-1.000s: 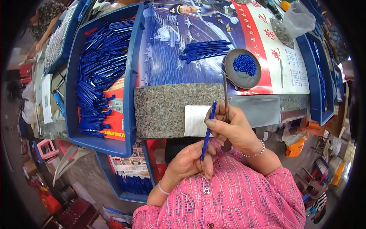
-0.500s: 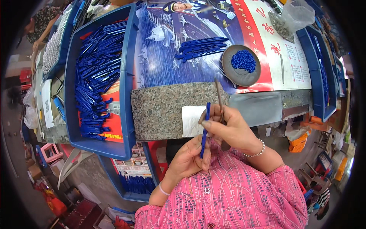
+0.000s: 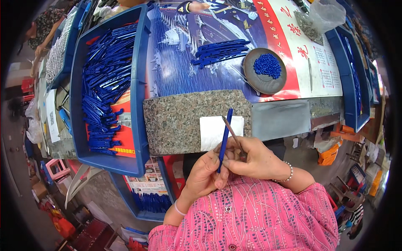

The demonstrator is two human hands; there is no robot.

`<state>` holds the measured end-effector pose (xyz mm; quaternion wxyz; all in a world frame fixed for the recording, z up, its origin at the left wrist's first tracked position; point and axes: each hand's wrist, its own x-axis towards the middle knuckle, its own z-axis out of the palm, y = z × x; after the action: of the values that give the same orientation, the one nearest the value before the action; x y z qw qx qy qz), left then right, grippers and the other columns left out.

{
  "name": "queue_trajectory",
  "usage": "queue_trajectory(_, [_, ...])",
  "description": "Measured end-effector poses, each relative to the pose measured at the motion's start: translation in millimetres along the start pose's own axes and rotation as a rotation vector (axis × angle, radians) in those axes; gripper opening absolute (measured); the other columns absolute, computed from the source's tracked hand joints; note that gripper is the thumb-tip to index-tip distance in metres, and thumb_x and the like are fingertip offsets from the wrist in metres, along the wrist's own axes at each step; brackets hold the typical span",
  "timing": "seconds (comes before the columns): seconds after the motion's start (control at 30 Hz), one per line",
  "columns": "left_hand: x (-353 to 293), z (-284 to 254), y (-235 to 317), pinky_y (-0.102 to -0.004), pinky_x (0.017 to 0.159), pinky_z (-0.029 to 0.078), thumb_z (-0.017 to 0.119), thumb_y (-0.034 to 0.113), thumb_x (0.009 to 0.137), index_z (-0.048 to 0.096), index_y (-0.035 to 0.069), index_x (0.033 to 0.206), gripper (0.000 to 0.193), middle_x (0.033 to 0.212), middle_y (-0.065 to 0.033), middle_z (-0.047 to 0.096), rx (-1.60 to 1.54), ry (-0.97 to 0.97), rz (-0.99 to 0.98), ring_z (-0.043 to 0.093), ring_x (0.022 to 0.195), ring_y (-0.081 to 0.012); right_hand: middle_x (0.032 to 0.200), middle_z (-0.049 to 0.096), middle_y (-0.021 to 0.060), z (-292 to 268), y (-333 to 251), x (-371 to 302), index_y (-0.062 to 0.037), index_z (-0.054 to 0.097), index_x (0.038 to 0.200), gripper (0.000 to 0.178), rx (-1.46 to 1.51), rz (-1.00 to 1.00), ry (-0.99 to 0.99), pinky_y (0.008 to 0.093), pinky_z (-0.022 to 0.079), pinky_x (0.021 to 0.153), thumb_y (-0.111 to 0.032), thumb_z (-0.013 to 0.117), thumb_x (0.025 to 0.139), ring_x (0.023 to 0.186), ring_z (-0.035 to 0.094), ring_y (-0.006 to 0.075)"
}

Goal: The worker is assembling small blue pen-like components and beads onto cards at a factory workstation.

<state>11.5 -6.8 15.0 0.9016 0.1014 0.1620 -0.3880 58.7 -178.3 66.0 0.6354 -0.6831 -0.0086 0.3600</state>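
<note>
Close to my body, my left hand pinches the lower end of a slim blue plastic strip, which stands nearly upright. My right hand is closed round a slender dark metal tool; whether that is tweezers or a pick I cannot tell. The tool's upper end leans toward the strip and appears to cross close by it. My two hands meet at the fingertips, hiding the lower ends of strip and tool. Just beyond them a white paper pad lies on a speckled stone slab.
A blue tray of many blue strips stands at left, with another tray below. Loose blue strips and a round dish of tiny blue pieces lie on the poster. A blue bin stands right.
My right hand has come down toward my body with the metal tool, its upper end now lower and leaning left. The strip has shifted slightly; my left hand keeps its pinch.
</note>
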Motion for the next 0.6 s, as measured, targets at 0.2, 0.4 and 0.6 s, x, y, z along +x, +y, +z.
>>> queue_trajectory(0.2, [0.1, 6.9, -0.1, -0.0217, 0.044, 0.044, 0.055, 0.025, 0.089, 0.039, -0.003, 0.120, 0.045, 0.070, -0.0091, 0.058, 0.071, 0.035, 0.026, 0.053, 0.048, -0.0111, 0.059, 0.051, 0.0044, 2.1, 6.3, -0.3, 0.0044, 0.054, 0.093, 0.023, -0.004, -0.053, 0.009, 0.0273, 0.041, 0.050, -0.007, 0.057, 0.074, 0.054, 0.048, 0.0092])
queue_trajectory(0.4, [1.0, 7.8, -0.3, -0.0209, 0.043, 0.044, 0.056, 0.025, 0.088, 0.038, -0.004, 0.121, 0.048, 0.070, -0.0081, 0.059, 0.098, 0.018, 0.031, 0.053, 0.046, -0.0116, 0.059, 0.051, 0.0060, 3.7, 7.2, -1.8, 0.0041, 0.055, 0.092, 0.022, -0.037, -0.075, 0.026, 0.0285, 0.041, 0.051, -0.007, 0.057, 0.073, 0.054, 0.049, 0.0109])
queue_trajectory(0.6, [0.4, 6.7, -0.1, -0.0211, 0.043, 0.044, 0.057, 0.027, 0.088, 0.038, -0.004, 0.120, 0.048, 0.069, -0.0080, 0.059, 0.121, 0.020, 0.031, 0.053, 0.046, -0.0116, 0.061, 0.052, 0.0058, 5.2, 6.3, -2.9, 0.0048, 0.054, 0.092, 0.022, 0.018, -0.051, 0.029, 0.0281, 0.042, 0.051, -0.006, 0.057, 0.073, 0.055, 0.050, 0.0107])
